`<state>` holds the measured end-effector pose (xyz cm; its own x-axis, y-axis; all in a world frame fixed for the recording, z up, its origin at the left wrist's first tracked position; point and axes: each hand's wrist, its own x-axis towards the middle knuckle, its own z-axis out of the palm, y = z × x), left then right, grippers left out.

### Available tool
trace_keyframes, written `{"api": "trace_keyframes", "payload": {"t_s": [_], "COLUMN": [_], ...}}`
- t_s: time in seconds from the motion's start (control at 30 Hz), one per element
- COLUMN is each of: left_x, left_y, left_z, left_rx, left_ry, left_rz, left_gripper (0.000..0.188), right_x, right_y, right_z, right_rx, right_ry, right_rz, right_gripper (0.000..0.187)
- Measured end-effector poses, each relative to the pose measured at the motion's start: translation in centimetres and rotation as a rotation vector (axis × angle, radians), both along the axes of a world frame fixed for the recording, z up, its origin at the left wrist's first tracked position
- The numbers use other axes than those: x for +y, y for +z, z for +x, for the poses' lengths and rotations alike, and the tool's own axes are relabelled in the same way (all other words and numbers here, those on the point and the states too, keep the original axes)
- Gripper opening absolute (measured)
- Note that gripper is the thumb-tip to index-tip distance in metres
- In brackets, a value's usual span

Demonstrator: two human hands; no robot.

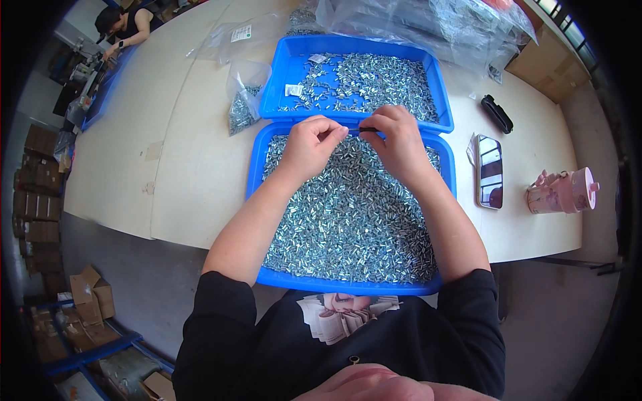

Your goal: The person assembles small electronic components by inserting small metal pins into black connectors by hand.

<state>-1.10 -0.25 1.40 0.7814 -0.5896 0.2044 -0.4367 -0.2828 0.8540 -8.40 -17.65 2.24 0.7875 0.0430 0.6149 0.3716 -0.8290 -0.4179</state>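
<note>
Both my hands meet over the far rim of the near blue tray (pixel 251 175), which is filled with small silvery metal pieces (pixel 351 220). Between finger and thumb, my right hand (pixel 399 142) grips a thin black stick-like tool (pixel 368 129) whose slim tip points left. My left hand (pixel 309 148) is closed in a pinch at that tip; whatever sits in its fingers is too small to make out. Just beyond lies a second blue tray (pixel 284 55), partly covered with similar metal pieces (pixel 388 77) and small white packets (pixel 293 89).
A clear bag of metal pieces (pixel 242 112) stands left of the trays. Plastic sheeting (pixel 428 27) lies behind. To the right are a black case (pixel 497 113), a phone (pixel 489 171) and a pink cup (pixel 560 192). Another person (pixel 137 27) works at the far left.
</note>
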Motion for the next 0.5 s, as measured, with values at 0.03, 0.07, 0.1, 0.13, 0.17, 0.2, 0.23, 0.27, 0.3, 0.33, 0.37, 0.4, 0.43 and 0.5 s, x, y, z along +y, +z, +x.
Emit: {"api": "trace_keyframes", "payload": {"t_s": [0.03,0.07,0.1,0.13,0.17,0.2,0.23,0.27,0.3,0.33,0.37,0.4,0.43,0.5], "left_x": [0.06,0.09,0.13,0.16,0.04,-0.06,-0.13,-0.13,-0.14,-0.13,-0.08,-0.04,-0.02,-0.03], "left_y": [-0.08,-0.19,-0.29,-0.41,-0.47,-0.5,-0.53,-0.53,-0.54,-0.56,-0.5,-0.47,-0.46,-0.42], "left_z": [0.08,0.19,0.26,0.25,0.19,0.16,0.17,0.18,0.18,0.18,0.19,0.2,0.2,0.23], "left_rx": [-0.001,0.073,0.146,0.145,0.231,0.318,0.317,0.325,0.334,0.335,0.348,0.362,0.363,0.328], "left_ry": [0.002,0.008,0.014,0.015,-0.005,-0.026,-0.025,-0.04,-0.055,-0.054,-0.051,-0.048,-0.048,-0.043], "left_rz": [-0.001,-0.048,-0.096,-0.098,-0.18,-0.262,-0.264,-0.284,-0.305,-0.305,-0.317,-0.329,-0.329,-0.305], "left_gripper": [0.01,0.01,0.01,0.01,0.009,0.009,0.009,0.01,0.01,0.01,0.01,0.01,0.01,0.011], "right_x": [-0.02,0.13,0.42,0.62,0.6,0.59,0.57,0.55,0.55,0.57,0.62,0.7,0.81,0.84], "right_y": [0.2,0.23,0.22,0.19,0.13,-0.03,-0.19,-0.34,-0.43,-0.5,-0.53,-0.51,-0.45,-0.46], "right_z": [0.02,-0.06,-0.25,-0.33,-0.29,-0.24,-0.19,-0.14,-0.12,-0.12,-0.1,-0.11,-0.13,-0.09], "right_rx": [-0.134,-0.135,0.011,0.158,0.156,0.145,0.132,0.116,0.117,0.136,0.155,0.156,0.159,0.162], "right_ry": [-0.066,-0.065,-0.068,-0.07,-0.069,0.056,0.186,0.216,0.217,0.215,0.214,0.214,0.216,0.218], "right_rz": [-0.086,-0.088,0.213,0.513,0.51,0.785,1.057,1.064,1.063,1.048,1.034,1.035,1.02,1.005], "right_gripper": [0.011,0.011,0.009,0.008,0.008,0.009,0.01,0.013,0.013,0.013,0.012,0.012,0.012,0.012]}}
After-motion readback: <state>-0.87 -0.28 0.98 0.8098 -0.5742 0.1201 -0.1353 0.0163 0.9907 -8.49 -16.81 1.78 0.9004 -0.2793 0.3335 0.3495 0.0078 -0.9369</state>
